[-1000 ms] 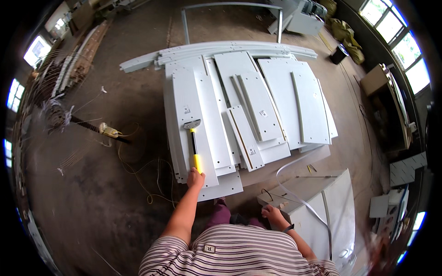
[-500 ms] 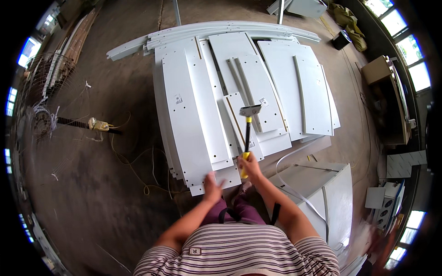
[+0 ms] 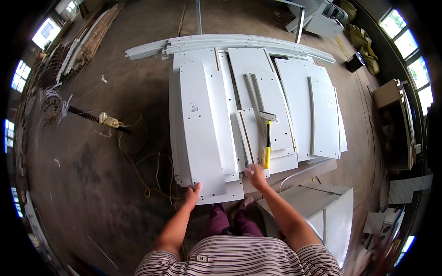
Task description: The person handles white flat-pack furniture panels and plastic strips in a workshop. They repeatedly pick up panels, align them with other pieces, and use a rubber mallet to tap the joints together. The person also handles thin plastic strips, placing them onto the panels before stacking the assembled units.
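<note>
My left hand [image 3: 193,195] is closed on the near left corner of a long white panel [image 3: 202,133], the top one of a stack. My right hand [image 3: 256,176] is at the near end of a narrow white panel [image 3: 247,133] with a brown groove. Its fingers are blurred, so their hold is unclear. Beyond this hand, a scraper-like tool [image 3: 268,143] with a yellow and black handle and broad metal head lies on the panels, out of both hands.
More white panels [image 3: 322,119] lie to the right, and long white profiles [image 3: 248,43] cross the far end. A white cabinet-like box [image 3: 317,202] stands at the near right. Yellow cable [image 3: 130,158] trails over the floor at left, near a dark pole [image 3: 85,114].
My right hand has let go of the scraper-like tool, which now rests on the panels. My left hand has moved left and taken hold of the long panel's corner. The view has shifted.
</note>
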Available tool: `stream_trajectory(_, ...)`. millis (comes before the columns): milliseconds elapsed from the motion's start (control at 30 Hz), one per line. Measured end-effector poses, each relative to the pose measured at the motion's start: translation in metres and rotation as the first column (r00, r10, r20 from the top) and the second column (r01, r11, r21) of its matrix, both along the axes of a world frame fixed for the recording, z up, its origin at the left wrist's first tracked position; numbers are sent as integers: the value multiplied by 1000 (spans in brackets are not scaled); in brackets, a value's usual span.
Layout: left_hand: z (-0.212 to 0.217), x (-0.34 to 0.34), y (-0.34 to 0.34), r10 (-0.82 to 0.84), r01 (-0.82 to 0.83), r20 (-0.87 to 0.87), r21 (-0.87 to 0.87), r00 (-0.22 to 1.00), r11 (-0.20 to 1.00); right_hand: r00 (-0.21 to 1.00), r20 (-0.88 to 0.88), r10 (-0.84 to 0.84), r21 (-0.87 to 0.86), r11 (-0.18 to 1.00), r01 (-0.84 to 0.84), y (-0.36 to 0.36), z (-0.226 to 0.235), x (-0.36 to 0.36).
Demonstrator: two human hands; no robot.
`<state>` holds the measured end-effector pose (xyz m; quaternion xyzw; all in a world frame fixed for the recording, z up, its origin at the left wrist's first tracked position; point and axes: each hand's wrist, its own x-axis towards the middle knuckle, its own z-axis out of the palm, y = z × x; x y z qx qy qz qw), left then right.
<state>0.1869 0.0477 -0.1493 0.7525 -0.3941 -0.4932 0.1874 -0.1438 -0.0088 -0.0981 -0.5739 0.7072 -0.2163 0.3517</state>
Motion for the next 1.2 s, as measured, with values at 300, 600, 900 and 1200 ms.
stream_trajectory(300, 103, -60, 85, -141, 193, -483, 60, 865, 979, 685, 656, -317, 495, 866, -73, 10, 52, 42)
stream_trajectory(600, 159, -64, 51, 280, 154, -843, 386, 460, 909, 861, 353, -366, 391, 894, 220, 33, 36, 28)
stream_trajectory(900, 85, -69, -63, 289, -234, -791, 189, 539, 954, 975, 80, -205, 338, 926, 167, 34, 119, 48)
stream_trajectory(1200, 95, -64, -21, 221, -58, -815, 226, 536, 972, 940, 176, -294, 270, 932, 241, 42, 78, 47)
